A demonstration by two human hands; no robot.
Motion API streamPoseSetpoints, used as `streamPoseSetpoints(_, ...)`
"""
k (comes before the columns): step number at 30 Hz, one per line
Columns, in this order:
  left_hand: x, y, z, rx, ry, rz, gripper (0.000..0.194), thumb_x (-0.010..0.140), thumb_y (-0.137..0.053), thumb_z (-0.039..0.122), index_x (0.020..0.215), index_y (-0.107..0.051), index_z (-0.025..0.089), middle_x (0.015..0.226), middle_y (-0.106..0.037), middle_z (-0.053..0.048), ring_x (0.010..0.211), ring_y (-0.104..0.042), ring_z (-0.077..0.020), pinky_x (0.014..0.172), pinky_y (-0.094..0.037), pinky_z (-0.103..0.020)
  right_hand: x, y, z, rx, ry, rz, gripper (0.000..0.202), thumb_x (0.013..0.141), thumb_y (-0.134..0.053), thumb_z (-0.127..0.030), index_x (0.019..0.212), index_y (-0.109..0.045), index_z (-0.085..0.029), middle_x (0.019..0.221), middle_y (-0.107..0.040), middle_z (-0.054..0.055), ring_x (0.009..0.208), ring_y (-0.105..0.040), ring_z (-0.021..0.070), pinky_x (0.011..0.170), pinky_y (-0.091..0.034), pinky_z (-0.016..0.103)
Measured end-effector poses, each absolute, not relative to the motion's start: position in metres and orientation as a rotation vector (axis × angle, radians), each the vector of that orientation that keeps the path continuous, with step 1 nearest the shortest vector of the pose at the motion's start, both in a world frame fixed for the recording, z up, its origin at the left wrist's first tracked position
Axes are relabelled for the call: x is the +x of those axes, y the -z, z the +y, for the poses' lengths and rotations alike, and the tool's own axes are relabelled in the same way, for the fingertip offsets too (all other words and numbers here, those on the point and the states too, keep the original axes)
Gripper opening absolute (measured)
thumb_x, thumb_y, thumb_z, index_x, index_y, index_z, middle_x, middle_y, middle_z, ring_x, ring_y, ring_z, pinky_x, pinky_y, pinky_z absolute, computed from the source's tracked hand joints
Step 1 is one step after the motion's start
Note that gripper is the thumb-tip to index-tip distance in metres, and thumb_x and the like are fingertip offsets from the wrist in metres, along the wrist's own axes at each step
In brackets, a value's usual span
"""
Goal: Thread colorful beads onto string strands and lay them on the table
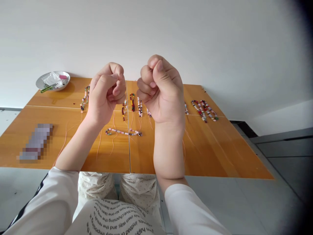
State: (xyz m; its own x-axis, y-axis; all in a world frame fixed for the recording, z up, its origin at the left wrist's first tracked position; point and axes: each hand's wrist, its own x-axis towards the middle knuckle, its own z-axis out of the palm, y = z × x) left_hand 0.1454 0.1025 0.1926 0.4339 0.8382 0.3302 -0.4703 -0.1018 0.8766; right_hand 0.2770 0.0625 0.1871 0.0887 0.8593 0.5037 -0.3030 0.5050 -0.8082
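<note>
My left hand (106,89) and my right hand (162,86) are raised side by side above the wooden table, with a gap between them. Both have curled fingers, the thumb pressed to the index finger; anything pinched there is too small to make out. Beyond and below them lie several bead strands with loose orange cord ends. One strand (123,132) stretches across the table nearer to me, and a dark red and yellow one (132,102) shows between the hands. A strand (85,99) lies partly behind my left hand.
The wooden table (220,156) has seams across it. At its back left, a plate (39,83) holds plastic wrapping and a green-handled tool (46,88). A blurred-out rectangular item (36,142) lies at the left. Looped bead strands (204,110) are at the right. A wall rises behind.
</note>
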Motion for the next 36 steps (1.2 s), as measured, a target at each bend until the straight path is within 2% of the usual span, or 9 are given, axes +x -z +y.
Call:
streamPoseSetpoints(4,0.144,-0.196,0.098,1.246,-1.129,0.371,0.031,0.093,-0.053,0.031,0.065,-0.043,0.022,0.05,-0.026,0.006,0.04,-0.017,-0.0068,0.039,-0.017,-0.024,0.277,-0.19,0.059,-0.663,-0.896,-1.216,0.037,0.082,-0.069,-0.051,0.079,-0.042,-0.026,0.068,-0.025,-0.004,0.053,-0.018,0.0117,0.047,-0.023,0.028)
streamPoseSetpoints(8,0.144,-0.195,0.098,1.236,-1.16,0.329,0.027,0.087,-0.058,0.03,0.066,-0.043,0.023,0.053,-0.027,0.005,0.04,-0.016,-0.0063,0.038,-0.016,-0.024,0.277,-0.191,0.058,-0.678,-0.89,-1.235,0.044,0.079,-0.07,-0.055,0.078,-0.038,-0.026,0.069,-0.025,-0.003,0.054,-0.019,0.0112,0.047,-0.024,0.028)
streamPoseSetpoints(12,0.144,-0.192,0.098,1.272,-1.225,0.359,0.022,0.077,-0.064,0.03,0.068,-0.045,0.024,0.061,-0.038,0.004,0.041,-0.012,-0.0051,0.039,-0.013,-0.028,0.276,-0.19,0.061,-0.74,-0.836,-1.244,0.048,0.078,-0.069,-0.06,0.078,-0.036,-0.025,0.072,-0.025,-0.003,0.056,-0.021,0.0113,0.048,-0.025,0.028)
streamPoseSetpoints(16,0.145,-0.19,0.095,1.275,-1.263,0.359,0.018,0.076,-0.063,0.028,0.071,-0.047,0.024,0.073,-0.053,0.003,0.04,-0.011,-0.0047,0.04,-0.007,-0.032,0.276,-0.185,0.066,-0.842,-0.805,-1.277,0.05,0.078,-0.067,-0.066,0.079,-0.037,-0.026,0.069,-0.026,-0.003,0.056,-0.021,0.0118,0.048,-0.028,0.029)
streamPoseSetpoints(19,0.146,-0.189,0.093,1.252,-1.288,0.303,0.015,0.08,-0.061,0.025,0.075,-0.047,0.023,0.093,-0.061,0.003,0.04,-0.009,-0.0019,0.039,-0.004,-0.031,0.273,-0.184,0.065,-0.786,-0.838,-1.235,0.042,0.079,-0.071,-0.058,0.078,-0.044,-0.025,0.074,-0.036,-0.002,0.053,-0.018,0.0094,0.045,-0.023,0.028)
streamPoseSetpoints(23,0.147,-0.185,0.093,1.268,-1.275,0.219,0.017,0.089,-0.056,0.032,0.081,-0.044,0.023,0.088,-0.06,0.004,0.039,-0.009,-0.0003,0.035,-0.005,-0.026,0.265,-0.188,0.059,-0.572,-0.987,-1.087,0.026,0.086,-0.07,-0.036,0.073,-0.053,-0.021,0.084,-0.043,-0.002,0.052,-0.016,0.0054,0.043,-0.017,0.026)
streamPoseSetpoints(28,0.147,-0.178,0.099,1.39,-1.284,0.381,0.039,0.089,-0.057,0.06,0.089,-0.041,0.024,0.081,-0.056,0.003,0.041,-0.013,0.0,0.035,-0.012,-0.023,0.263,-0.19,0.059,-0.471,-1.032,-1.035,0.034,0.077,-0.081,-0.04,0.073,-0.053,-0.021,0.084,-0.049,-0.004,0.049,-0.015,0.0036,0.039,-0.019,0.024)
streamPoseSetpoints(32,0.148,-0.175,0.104,1.38,-1.25,0.335,0.038,0.09,-0.058,0.058,0.089,-0.041,0.024,0.083,-0.054,0.003,0.04,-0.013,0.0011,0.033,-0.012,-0.024,0.265,-0.187,0.063,-0.426,-1.027,-0.997,0.039,0.075,-0.083,-0.041,0.074,-0.049,-0.022,0.074,-0.043,-0.005,0.05,-0.015,0.0048,0.039,-0.02,0.023)
streamPoseSetpoints(36,0.148,-0.173,0.105,1.37,-1.203,0.255,0.035,0.09,-0.061,0.053,0.089,-0.042,0.024,0.083,-0.052,0.004,0.039,-0.013,0.0014,0.032,-0.013,-0.025,0.266,-0.185,0.065,-0.47,-0.973,-1.031,0.029,0.087,-0.072,-0.036,0.077,-0.048,-0.023,0.072,-0.037,-0.005,0.05,-0.014,0.0064,0.041,-0.022,0.023)
